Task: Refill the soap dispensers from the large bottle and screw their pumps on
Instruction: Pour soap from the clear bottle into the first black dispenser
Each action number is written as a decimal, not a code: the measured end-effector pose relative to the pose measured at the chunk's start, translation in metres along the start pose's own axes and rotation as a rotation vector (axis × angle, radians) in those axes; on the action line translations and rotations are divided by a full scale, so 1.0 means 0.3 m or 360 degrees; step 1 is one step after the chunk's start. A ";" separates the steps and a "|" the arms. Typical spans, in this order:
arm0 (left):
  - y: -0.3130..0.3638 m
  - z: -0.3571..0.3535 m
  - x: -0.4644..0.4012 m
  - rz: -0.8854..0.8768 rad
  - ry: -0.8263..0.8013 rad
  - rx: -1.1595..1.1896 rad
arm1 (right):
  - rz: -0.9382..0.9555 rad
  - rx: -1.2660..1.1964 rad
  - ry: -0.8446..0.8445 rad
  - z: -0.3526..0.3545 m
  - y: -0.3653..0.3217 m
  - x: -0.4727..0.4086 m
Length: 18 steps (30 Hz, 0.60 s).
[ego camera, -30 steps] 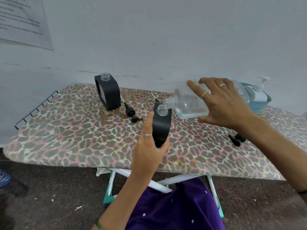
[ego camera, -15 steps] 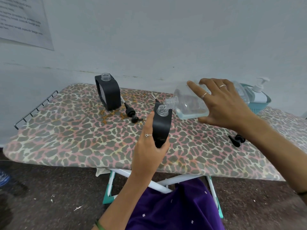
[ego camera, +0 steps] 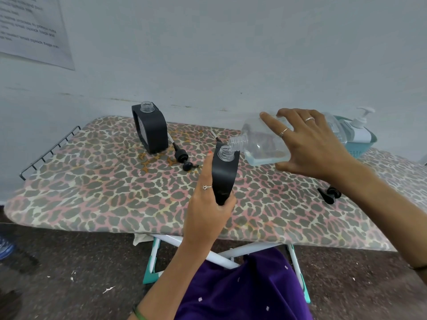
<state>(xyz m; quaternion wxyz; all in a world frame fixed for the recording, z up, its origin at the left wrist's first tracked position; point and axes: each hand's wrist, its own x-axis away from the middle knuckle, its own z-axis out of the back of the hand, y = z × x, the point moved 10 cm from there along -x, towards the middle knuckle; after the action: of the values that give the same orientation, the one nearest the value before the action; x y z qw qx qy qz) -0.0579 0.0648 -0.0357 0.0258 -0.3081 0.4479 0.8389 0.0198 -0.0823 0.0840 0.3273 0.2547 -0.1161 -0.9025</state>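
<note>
Over leopard-print board [ego camera: 92, 195], right hand [ego camera: 309, 144] tips bottle [ego camera: 261, 142] onto left-held dispenser [ego camera: 225, 174].

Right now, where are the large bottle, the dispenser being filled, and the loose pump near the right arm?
large bottle [ego camera: 261, 144]: head view, clear body.
dispenser being filled [ego camera: 224, 175]: head view, black side.
loose pump [ego camera: 330, 194]: head view, black collar.

Purple garment [ego camera: 245, 294], ringed fingers [ego camera: 283, 132], green bangle [ego camera: 138, 313]

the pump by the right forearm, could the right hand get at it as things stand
Probably not right away. The black pump lies uncovered on the ironing board just beside that forearm, but the right hand grips the tilted large bottle, pouring into the dispenser.
</note>
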 end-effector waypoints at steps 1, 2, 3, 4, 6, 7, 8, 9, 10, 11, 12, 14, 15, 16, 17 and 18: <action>0.000 -0.002 0.000 0.0000 -0.0010 0.0016 | -0.0001 0.0001 -0.0001 0.000 0.001 0.000; 0.000 -0.004 0.000 0.0010 -0.0023 0.0039 | 0.0000 0.0003 0.0001 0.000 0.001 0.000; -0.001 -0.005 0.001 0.0017 -0.0032 0.0057 | 0.0000 0.0004 0.0003 0.000 0.001 0.000; 0.000 -0.006 0.001 0.0014 -0.0034 0.0070 | 0.0001 0.0004 0.0003 0.000 0.000 0.000; -0.002 -0.007 0.000 0.0014 -0.0036 0.0112 | 0.0003 0.0002 0.0003 0.000 -0.001 0.000; -0.002 -0.005 -0.001 0.0017 -0.0041 0.0138 | 0.0004 -0.0001 0.0005 0.001 -0.001 0.000; 0.002 -0.003 -0.003 0.0013 -0.0040 0.0156 | 0.0005 -0.0005 0.0007 0.002 -0.002 0.000; 0.007 0.000 -0.005 0.0001 -0.0036 0.0164 | 0.0005 -0.0006 0.0009 0.002 -0.002 0.000; 0.013 0.004 -0.006 -0.0015 -0.0029 0.0164 | 0.0005 -0.0006 0.0009 0.003 -0.002 0.000; 0.020 0.008 -0.008 -0.0033 -0.0018 0.0160 | 0.0004 -0.0005 0.0008 0.004 -0.002 0.000; 0.027 0.012 -0.009 -0.0050 -0.0009 0.0157 | 0.0003 -0.0004 0.0008 0.004 -0.002 0.000; 0.033 0.014 -0.011 -0.0067 -0.0010 0.0171 | 0.0000 -0.0004 0.0007 0.004 -0.002 -0.001; 0.031 0.012 -0.012 -0.0067 -0.0017 0.0184 | 0.0000 -0.0005 0.0006 0.003 -0.002 -0.001; 0.028 0.010 -0.013 -0.0063 -0.0024 0.0196 | 0.0001 -0.0006 0.0006 0.002 -0.003 -0.002; 0.024 0.008 -0.014 -0.0056 -0.0028 0.0200 | 0.0001 -0.0007 0.0005 0.002 -0.004 -0.002; 0.022 0.007 -0.014 -0.0048 -0.0029 0.0200 | 0.0002 -0.0008 0.0005 0.002 -0.005 -0.003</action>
<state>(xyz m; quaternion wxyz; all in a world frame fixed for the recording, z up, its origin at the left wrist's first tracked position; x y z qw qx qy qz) -0.0577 0.0634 -0.0278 0.0617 -0.3049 0.4947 0.8115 0.0193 -0.0807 0.0845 0.3286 0.2552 -0.1135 -0.9022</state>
